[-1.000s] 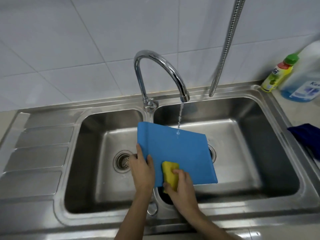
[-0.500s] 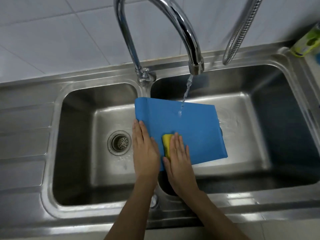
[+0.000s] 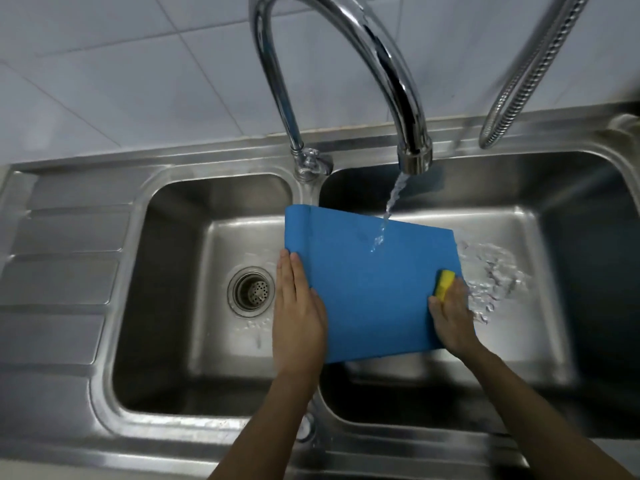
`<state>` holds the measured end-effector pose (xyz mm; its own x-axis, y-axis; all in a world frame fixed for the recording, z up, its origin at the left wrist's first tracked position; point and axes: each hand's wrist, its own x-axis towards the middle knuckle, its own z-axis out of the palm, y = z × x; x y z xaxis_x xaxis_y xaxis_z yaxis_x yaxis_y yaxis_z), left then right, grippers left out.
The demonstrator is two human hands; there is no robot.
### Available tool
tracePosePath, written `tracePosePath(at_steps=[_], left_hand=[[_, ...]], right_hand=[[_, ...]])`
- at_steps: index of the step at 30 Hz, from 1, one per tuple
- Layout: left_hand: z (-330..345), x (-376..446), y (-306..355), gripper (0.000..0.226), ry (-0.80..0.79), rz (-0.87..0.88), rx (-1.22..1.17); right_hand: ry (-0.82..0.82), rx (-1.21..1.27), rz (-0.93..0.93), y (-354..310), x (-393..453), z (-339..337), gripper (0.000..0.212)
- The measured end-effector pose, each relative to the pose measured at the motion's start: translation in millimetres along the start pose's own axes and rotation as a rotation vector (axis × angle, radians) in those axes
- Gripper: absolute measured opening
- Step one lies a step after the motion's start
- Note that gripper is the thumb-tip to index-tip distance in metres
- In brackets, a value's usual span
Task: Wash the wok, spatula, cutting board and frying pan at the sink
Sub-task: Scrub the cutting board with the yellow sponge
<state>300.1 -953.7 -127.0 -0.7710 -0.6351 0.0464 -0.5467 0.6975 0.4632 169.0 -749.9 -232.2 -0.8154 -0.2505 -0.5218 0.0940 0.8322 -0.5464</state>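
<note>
The right hand (image 3: pixel 450 315) has slid its sponge (image 3: pixel 444 284) from the board's (image 3: pixel 370 292) near-left part to its right edge, fingers pressed on it. The left hand (image 3: pixel 298 306) clamps the board's left edge over the sink's (image 3: pixel 346 455) divider, under the tap (image 3: pixel 398 81) stream.

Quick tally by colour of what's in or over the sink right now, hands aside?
Blue: 1, the cutting board, held by the left hand
Yellow: 1, the sponge, under the right hand
Silver: 2, the faucet and the spray hose
Total: 4
</note>
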Motion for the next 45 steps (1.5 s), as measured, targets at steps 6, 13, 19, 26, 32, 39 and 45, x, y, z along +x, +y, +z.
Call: tracePosePath(at_steps=[6, 13, 19, 26, 32, 39, 45], left_hand=[[-2.1, 0.3, 3.9, 0.056, 0.002, 0.013, 0.091], [1.0, 0.8, 2.8, 0.057, 0.008, 0.096, 0.214], [2.8, 6.2, 3.7, 0.055, 0.011, 0.106, 0.206], [1.3, 9.2, 6.5, 0.061, 0.021, 0.108, 0.180], [3.0, 10.7, 5.0, 0.060, 0.038, 0.103, 0.148], [5.5, 11.5, 5.1, 0.062, 0.063, 0.141, 0.160], [4.1, 12.4, 9.0, 0.070, 0.057, 0.116, 0.167]], right_hand=[[-0.144, 0.010, -0.234, -64.1, -44.3, 12.9, 0.070], [-0.048, -0.180, -0.608, -140.0, -63.3, 26.0, 0.068], [-0.080, -0.096, -0.448, -105.8, 2.1, 15.2, 0.065], [-0.141, -0.046, -0.037, -56.2, 49.8, -25.8, 0.066], [-0.169, 0.011, -0.508, -148.1, -12.1, 4.5, 0.072], [-0.195, -0.031, -0.709, -181.0, 12.9, 7.1, 0.067], [-0.054, 0.057, -0.167, -93.0, 78.4, -24.5, 0.062]])
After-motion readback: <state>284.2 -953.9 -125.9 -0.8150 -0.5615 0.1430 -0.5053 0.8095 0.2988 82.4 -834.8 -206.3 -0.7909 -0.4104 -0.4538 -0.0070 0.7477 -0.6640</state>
